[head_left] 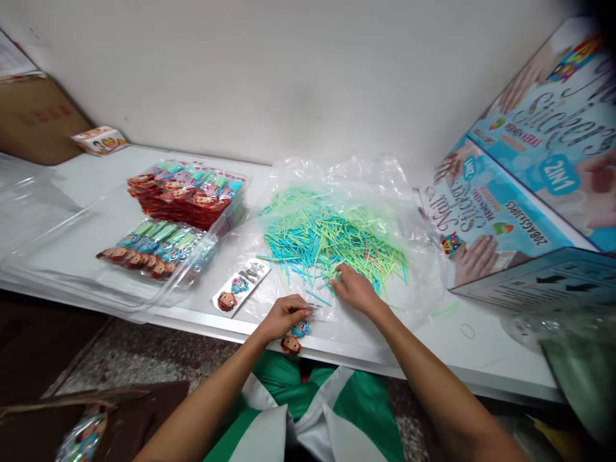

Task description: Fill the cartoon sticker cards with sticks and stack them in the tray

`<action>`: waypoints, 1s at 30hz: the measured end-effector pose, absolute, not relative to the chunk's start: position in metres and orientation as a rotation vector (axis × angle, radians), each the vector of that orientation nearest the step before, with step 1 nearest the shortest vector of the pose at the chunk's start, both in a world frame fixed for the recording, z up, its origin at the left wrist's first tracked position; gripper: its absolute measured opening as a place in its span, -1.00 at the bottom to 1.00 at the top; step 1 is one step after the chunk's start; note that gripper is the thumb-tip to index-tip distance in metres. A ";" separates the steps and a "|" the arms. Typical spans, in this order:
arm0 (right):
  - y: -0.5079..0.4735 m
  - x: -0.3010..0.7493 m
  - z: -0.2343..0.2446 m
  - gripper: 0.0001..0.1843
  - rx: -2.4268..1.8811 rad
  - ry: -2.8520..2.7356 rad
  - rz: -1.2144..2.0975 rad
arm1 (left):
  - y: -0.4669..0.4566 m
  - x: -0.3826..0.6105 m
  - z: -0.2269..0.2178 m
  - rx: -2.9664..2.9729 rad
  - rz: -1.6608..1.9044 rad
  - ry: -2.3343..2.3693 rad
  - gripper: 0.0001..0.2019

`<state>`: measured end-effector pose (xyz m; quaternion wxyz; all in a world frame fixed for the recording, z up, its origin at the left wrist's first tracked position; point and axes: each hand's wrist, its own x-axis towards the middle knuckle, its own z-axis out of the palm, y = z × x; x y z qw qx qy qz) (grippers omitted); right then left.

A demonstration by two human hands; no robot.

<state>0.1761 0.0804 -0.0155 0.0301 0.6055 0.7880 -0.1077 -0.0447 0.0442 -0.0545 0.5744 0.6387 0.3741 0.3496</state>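
Observation:
My left hand (287, 316) is closed in a pinch on a small printed packet (292, 341) with a cartoon head, held over the table's front edge. My right hand (355, 287) is at the near side of a heap of thin blue and green sticks (332, 240). Its fingertips are pinched together among the sticks, and what lies between them is too small to make out. The heap rests on a clear plastic bag (418, 256). Left of my hands, a stack of flat printed packets (240, 287) with the same cartoon head lies on the table.
A clear plastic tray (158, 301) to the left holds filled stick packets (154, 247) and a taller red-edged stack (185, 192). Large blue printed boxes (510, 199) stand at the right. A cardboard box (38, 119) is at the far left, near a small carton (100, 140).

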 end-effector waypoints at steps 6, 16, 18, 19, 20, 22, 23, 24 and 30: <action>0.069 0.172 -0.018 -0.33 1.776 2.455 -0.333 | 0.046 -0.045 -0.054 1.473 0.824 0.852 -0.79; 0.133 0.178 -0.015 -0.68 1.649 2.376 -0.204 | 0.045 -0.045 -0.055 1.475 0.833 0.860 -0.79; 0.141 0.177 -0.018 -0.69 1.665 2.371 -0.224 | 0.045 -0.046 -0.056 1.479 0.832 0.861 -0.78; 0.144 0.177 -0.019 -0.70 1.685 2.367 -0.233 | 0.044 -0.046 -0.057 1.479 0.834 0.861 -0.78; 0.147 0.178 -0.020 -0.70 1.711 2.361 -0.243 | 0.044 -0.046 -0.057 1.479 0.838 0.863 -0.78; 0.149 0.183 -0.020 -0.73 1.784 2.349 -0.262 | 0.044 -0.046 -0.059 1.480 0.849 0.864 -0.78; 0.149 0.187 -0.020 -0.75 1.830 2.343 -0.272 | 0.044 -0.046 -0.060 1.482 0.855 0.863 -0.78; 0.149 0.192 -0.019 -0.76 1.881 2.340 -0.284 | 0.044 -0.046 -0.060 1.484 0.856 0.861 -0.78; 0.140 0.220 -0.012 -0.77 2.202 2.410 -0.534 | 0.045 -0.045 -0.058 1.471 0.836 0.863 -0.78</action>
